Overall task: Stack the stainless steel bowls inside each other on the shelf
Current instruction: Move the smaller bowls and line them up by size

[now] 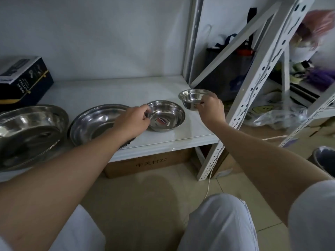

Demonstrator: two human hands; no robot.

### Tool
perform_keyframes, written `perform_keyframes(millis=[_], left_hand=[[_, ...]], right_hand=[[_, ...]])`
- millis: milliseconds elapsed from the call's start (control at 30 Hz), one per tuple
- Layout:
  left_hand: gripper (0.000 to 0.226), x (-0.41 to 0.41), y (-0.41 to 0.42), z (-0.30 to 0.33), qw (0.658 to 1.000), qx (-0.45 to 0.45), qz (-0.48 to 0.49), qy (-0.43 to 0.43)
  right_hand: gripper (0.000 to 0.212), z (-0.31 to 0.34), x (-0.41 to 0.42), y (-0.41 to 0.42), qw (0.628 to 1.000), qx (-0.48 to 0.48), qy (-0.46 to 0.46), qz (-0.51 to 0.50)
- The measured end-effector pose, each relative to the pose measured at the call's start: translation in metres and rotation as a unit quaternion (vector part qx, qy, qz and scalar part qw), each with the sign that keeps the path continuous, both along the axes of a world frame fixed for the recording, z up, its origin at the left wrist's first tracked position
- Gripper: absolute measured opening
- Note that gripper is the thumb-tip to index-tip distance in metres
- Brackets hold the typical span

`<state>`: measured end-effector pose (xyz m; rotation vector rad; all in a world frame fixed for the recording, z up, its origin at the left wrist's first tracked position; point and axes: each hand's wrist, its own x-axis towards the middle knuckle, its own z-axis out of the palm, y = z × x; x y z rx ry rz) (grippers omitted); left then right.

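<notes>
Several stainless steel bowls stand in a row on the white shelf (112,91). The largest bowl (27,131) is at the far left, a wide shallow bowl (94,122) beside it. A medium bowl (168,115) with a red sticker inside rests near the shelf's right end; my left hand (134,120) pinches its left rim. My right hand (210,107) holds the smallest bowl (194,96) in the air, just right of and above the medium bowl.
A dark blue box (23,78) sits at the shelf's back left. White perforated rack posts (257,77) rise right of the shelf, with bags and clutter behind. A cardboard box (150,163) lies under the shelf. My knees are in the foreground.
</notes>
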<state>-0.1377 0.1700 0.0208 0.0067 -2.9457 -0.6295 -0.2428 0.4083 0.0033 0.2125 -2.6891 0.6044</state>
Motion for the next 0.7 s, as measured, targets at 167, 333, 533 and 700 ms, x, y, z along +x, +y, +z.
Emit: perform_keyframes(millis=[167, 333, 533, 700], left_hand=[[0.032, -0.001, -0.002, -0.006, 1.000, 0.005, -0.002, -0.011], [0.035, -0.005, -0.005, -0.009, 1.000, 0.002, 0.001, -0.017], [0.035, -0.010, 0.000, -0.014, 1.000, 0.011, 0.004, -0.019], [0.034, -0.011, 0.004, -0.019, 1.000, 0.015, -0.005, -0.025]], right_hand=[[0.032, -0.021, 0.000, 0.007, 0.999, 0.005, -0.043, -0.026], [0.031, -0.035, -0.001, 0.010, 0.995, 0.032, -0.083, -0.041], [0.024, -0.035, 0.002, 0.011, 0.986, 0.065, -0.151, -0.036], [0.024, -0.036, 0.004, 0.013, 0.979, 0.083, -0.186, -0.027]])
